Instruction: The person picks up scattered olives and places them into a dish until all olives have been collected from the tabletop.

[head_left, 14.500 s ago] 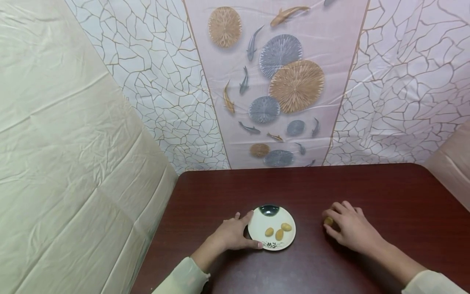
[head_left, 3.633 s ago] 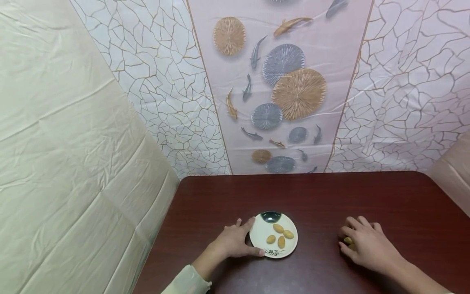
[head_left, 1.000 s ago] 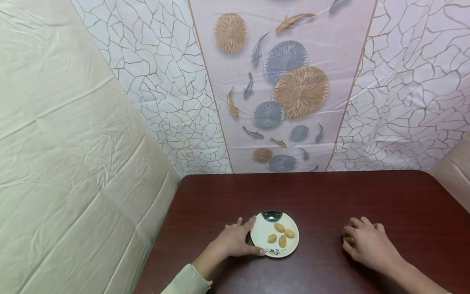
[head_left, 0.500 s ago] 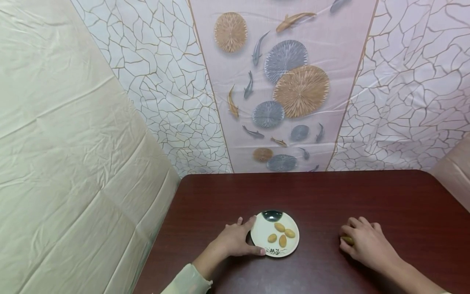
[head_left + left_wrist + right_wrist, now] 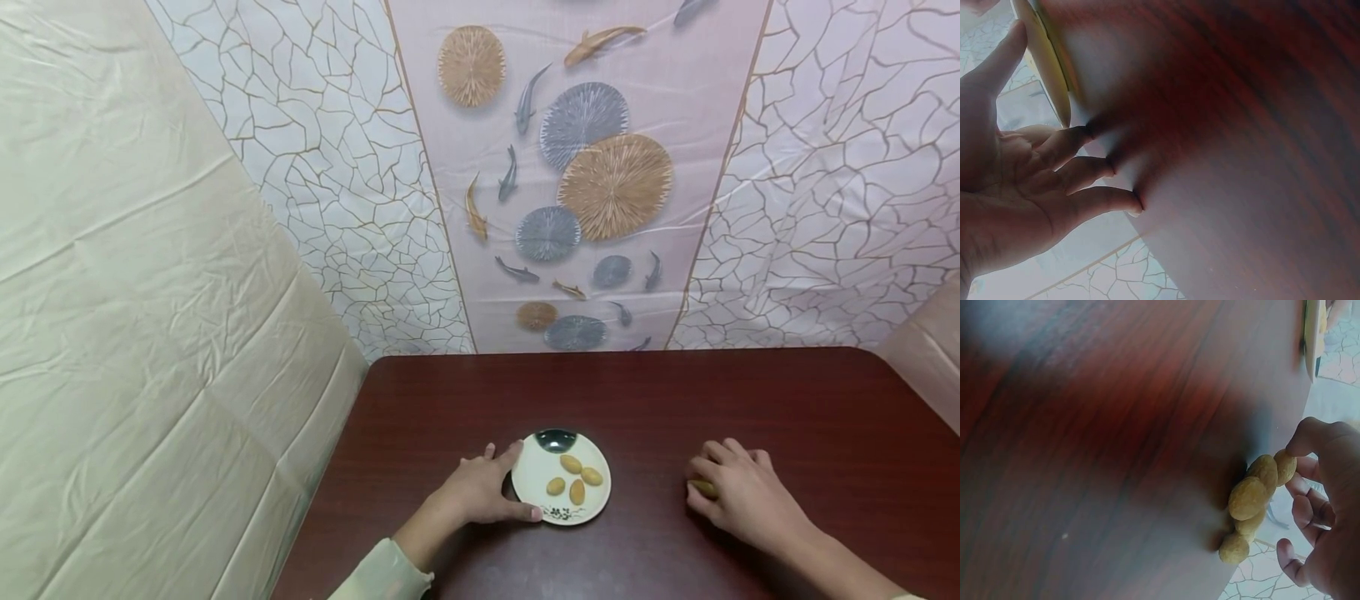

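My left hand [image 5: 480, 490] rests at the left rim of a small round cream plate [image 5: 534, 467] with a dark green patch. Its thumb and index finger spread along the edge; in the left wrist view the other fingertips touch the table. Several small yellow-brown ovals [image 5: 577, 492], like tiny potatoes, lie on the plate. To the right, my right hand [image 5: 746, 497] pinches another such oval [image 5: 1286, 467] between thumb and index finger, low over the table. Several more ovals [image 5: 1247, 500] sit bunched beside it under the hand, mostly hidden in the head view.
The dark red-brown table [image 5: 637, 392] has rounded far corners. Behind it hangs a patterned cloth [image 5: 615, 187] with fish and round leaf shapes. A pale padded panel [image 5: 172, 333] slopes along the left side.
Over the last second my right hand has shifted slightly left, with an oval at its fingertips. The plate held three ovals in the oldest frame and holds several now. My left hand stays put.
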Demonstrator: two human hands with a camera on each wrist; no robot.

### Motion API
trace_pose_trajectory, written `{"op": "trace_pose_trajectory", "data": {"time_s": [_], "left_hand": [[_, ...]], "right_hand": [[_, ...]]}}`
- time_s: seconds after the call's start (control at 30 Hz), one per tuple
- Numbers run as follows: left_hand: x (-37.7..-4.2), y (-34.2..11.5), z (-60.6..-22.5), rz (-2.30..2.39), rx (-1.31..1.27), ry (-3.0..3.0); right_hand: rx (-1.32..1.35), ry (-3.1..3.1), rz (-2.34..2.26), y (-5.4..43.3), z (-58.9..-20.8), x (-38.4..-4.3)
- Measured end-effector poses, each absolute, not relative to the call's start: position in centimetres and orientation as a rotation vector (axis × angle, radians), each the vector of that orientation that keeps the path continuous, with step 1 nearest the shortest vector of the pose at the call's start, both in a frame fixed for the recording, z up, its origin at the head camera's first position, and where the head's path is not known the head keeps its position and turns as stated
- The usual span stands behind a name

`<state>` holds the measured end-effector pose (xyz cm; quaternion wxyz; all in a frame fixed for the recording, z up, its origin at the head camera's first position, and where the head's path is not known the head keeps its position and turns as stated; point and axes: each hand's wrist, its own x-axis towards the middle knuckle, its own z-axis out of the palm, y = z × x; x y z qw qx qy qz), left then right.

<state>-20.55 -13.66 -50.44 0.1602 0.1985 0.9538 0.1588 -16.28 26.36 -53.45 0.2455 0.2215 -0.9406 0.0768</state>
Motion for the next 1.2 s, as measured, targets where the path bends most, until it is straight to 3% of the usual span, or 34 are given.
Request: {"op": "trace_pose_trajectory", "data": {"time_s": [1.2], "left_hand": [[-20.5,-13.6,-50.3,0.458,0.556,2.721]], "right_hand": [[0.815,-2.464,0.34,20.7,-51.8,-17.9]]}}
